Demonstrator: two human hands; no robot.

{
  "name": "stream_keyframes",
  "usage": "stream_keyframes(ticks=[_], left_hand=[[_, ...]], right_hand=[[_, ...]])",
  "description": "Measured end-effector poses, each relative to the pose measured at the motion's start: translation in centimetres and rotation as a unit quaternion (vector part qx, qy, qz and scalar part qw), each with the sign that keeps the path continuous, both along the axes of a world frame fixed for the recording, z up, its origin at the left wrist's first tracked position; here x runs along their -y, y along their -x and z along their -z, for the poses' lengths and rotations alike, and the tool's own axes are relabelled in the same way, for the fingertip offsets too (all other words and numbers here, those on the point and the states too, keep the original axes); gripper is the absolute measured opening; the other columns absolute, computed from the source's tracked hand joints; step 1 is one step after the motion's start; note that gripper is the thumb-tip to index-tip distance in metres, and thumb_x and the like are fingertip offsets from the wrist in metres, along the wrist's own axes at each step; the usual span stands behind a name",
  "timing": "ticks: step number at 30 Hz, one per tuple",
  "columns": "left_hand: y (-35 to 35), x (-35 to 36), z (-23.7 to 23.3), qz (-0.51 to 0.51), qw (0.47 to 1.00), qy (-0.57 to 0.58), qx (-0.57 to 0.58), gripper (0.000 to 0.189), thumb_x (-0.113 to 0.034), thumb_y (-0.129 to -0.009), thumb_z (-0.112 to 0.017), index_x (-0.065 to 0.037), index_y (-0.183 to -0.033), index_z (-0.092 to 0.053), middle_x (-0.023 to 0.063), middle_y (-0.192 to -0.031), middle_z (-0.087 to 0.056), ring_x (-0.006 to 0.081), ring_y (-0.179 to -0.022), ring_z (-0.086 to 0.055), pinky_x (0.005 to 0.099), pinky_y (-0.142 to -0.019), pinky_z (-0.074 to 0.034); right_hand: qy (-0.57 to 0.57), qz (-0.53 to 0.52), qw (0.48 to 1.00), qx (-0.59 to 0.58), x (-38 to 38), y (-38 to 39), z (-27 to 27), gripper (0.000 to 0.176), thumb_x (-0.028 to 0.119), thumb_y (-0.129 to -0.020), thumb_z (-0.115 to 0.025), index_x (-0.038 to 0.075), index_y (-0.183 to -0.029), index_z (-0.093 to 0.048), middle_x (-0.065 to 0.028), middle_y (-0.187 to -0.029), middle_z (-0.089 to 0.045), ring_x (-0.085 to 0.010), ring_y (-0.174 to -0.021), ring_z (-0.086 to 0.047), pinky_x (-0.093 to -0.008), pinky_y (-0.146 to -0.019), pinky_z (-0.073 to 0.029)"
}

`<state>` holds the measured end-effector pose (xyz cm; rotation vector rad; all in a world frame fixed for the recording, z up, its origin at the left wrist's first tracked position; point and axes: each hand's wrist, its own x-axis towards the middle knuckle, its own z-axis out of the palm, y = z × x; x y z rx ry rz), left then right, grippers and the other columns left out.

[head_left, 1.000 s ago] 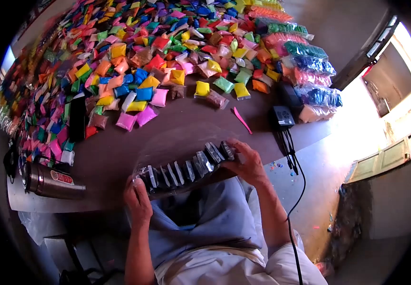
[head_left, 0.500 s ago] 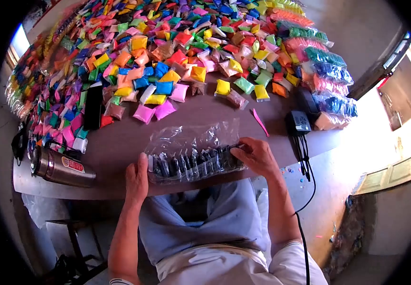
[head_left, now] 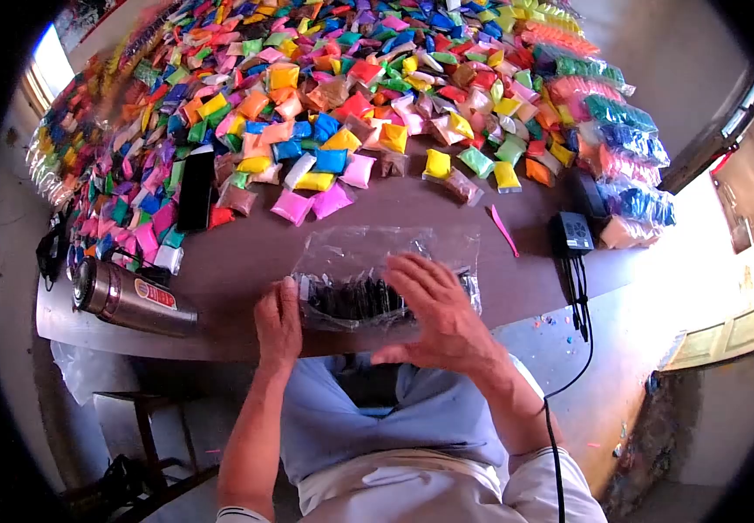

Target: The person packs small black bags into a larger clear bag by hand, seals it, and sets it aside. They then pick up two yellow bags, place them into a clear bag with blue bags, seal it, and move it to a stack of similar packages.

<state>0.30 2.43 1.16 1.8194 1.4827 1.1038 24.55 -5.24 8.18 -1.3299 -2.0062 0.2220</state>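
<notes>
A clear plastic bag (head_left: pixel 351 248) lies near the table's front edge, its loose upper part spread away from me. Inside it, a row of small black packets (head_left: pixel 351 299) stands pressed together. My left hand (head_left: pixel 278 324) grips the left end of the bag, thumb up along its edge and fingers curled. Raised over the right part of the bag is my right hand (head_left: pixel 442 318), fingers stretched and thumb spread apart, holding nothing. It hides some of the packets at that end.
A large heap of colourful packets (head_left: pixel 333 109) covers the back of the table (head_left: pixel 246 261). A phone (head_left: pixel 196 192) and a steel flask (head_left: pixel 137 298) lie at left. Rightward are a pink stick tool (head_left: pixel 504 231), a black box with cables (head_left: pixel 570 234) and stacked filled bags (head_left: pixel 625 144).
My right hand has let go of the bag's right end and moved left over it, fingers opening. My left hand stays at the left end. The whole view has shifted slightly.
</notes>
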Motion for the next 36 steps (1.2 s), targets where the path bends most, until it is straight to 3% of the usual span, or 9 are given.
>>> stream_keyframes(ticks=[3,6,10,17,22,25,31,33,36], left_hand=[[-0.2,0.6,-0.9,-0.01,0.999,0.042,0.033,0.044,-0.033,-0.101,-0.044,0.004,-0.087,-0.062,0.0191,-0.078,-0.063,0.0306,-0.075,-0.061,0.0407,-0.071,-0.046],[0.9,0.8,-0.9,0.002,0.998,0.051,0.042,0.043,-0.034,-0.101,-0.044,0.003,-0.088,-0.062,0.0153,-0.077,-0.062,0.0256,-0.074,-0.06,0.0373,-0.07,-0.046],[1.8,1.1,-1.4,0.03,0.997,0.052,0.056,0.042,-0.035,-0.101,-0.045,0.001,-0.088,-0.062,0.0114,-0.074,-0.06,0.0214,-0.073,-0.059,0.0343,-0.069,-0.046],[2.7,0.7,-1.7,0.042,0.998,0.04,0.012,0.037,-0.033,-0.1,-0.048,0.0,-0.094,-0.062,0.0106,-0.08,-0.063,0.0209,-0.078,-0.061,0.0338,-0.073,-0.048],[2.2,0.2,-3.3,0.087,0.994,-0.063,-0.02,0.03,-0.03,-0.095,-0.058,0.0,-0.093,-0.062,0.016,-0.113,-0.061,0.027,-0.099,-0.062,0.0367,-0.083,-0.05],[1.3,-0.3,-4.7,0.122,0.982,-0.129,-0.065,0.026,-0.027,-0.091,-0.063,-0.001,-0.089,-0.061,0.0185,-0.121,-0.057,0.0313,-0.105,-0.061,0.0397,-0.085,-0.05],[-2.4,-0.8,-5.6,0.207,0.965,-0.116,-0.111,0.023,-0.022,-0.087,-0.066,0.0,-0.086,-0.058,0.0197,-0.121,-0.057,0.0346,-0.106,-0.06,0.0411,-0.089,-0.048],[-3.3,-1.4,-4.2,0.229,0.957,-0.137,-0.112,0.021,-0.019,-0.087,-0.066,0.0,-0.088,-0.058,0.0201,-0.112,-0.061,0.0346,-0.099,-0.063,0.0411,-0.085,-0.05],[-3.8,-1.4,-2.8,0.239,0.965,0.001,-0.109,0.019,-0.017,-0.088,-0.066,0.0,-0.091,-0.058,0.0194,-0.098,-0.065,0.036,-0.091,-0.065,0.0416,-0.079,-0.051]], right_hand=[[0.018,-0.032,0.999,0.012,-0.9,1.4,1.4,0.054,0.045,-0.076,-0.074,0.004,-0.109,-0.063,-0.0183,-0.132,-0.052,-0.0373,-0.125,-0.046,-0.0487,-0.103,-0.036],[0.034,-0.034,0.999,-0.007,-1.6,1.8,2.0,0.016,0.018,-0.078,-0.074,0.006,-0.083,-0.066,-0.0163,-0.132,-0.054,-0.036,-0.125,-0.048,-0.0461,-0.102,-0.039],[0.053,-0.05,0.996,-0.045,-2.4,1.3,3.0,0.011,0.014,-0.085,-0.067,0.004,-0.085,-0.065,-0.0164,-0.122,-0.061,-0.0343,-0.11,-0.057,-0.0444,-0.096,-0.043],[0.072,-0.05,0.996,-0.022,-3.0,1.1,3.0,0.016,0.015,-0.092,-0.058,0.001,-0.088,-0.064,-0.0164,-0.116,-0.064,-0.0338,-0.105,-0.06,-0.0433,-0.092,-0.045],[0.119,-0.032,0.992,-0.018,-3.7,1.2,2.5,0.013,0.014,-0.093,-0.055,0.002,-0.093,-0.061,-0.0166,-0.091,-0.065,-0.0338,-0.089,-0.062,-0.0438,-0.083,-0.047],[0.116,-0.012,0.993,-0.027,-3.9,1.4,3.3,0.01,0.012,-0.092,-0.056,0.003,-0.091,-0.06,-0.0167,-0.084,-0.062,-0.0345,-0.085,-0.061,-0.044,-0.078,-0.048],[0.12,0.005,0.991,-0.054,-4.2,1.5,3.7,0.013,0.013,-0.088,-0.058,0.001,-0.09,-0.057,-0.0217,-0.082,-0.063,-0.0413,-0.085,-0.061,-0.0482,-0.076,-0.048],[0.128,0.013,0.989,-0.068,-4.3,1.8,3.8,0.014,0.014,-0.087,-0.059,0.001,-0.095,-0.057,-0.0221,-0.086,-0.063,-0.0409,-0.088,-0.061,-0.0482,-0.078,-0.047],[0.116,0.001,0.99,-0.081,-4.1,1.8,3.3,0.023,0.014,-0.086,-0.06,0.003,-0.106,-0.057,-0.0229,-0.094,-0.064,-0.0397,-0.093,-0.061,-0.0483,-0.083,-0.047]])
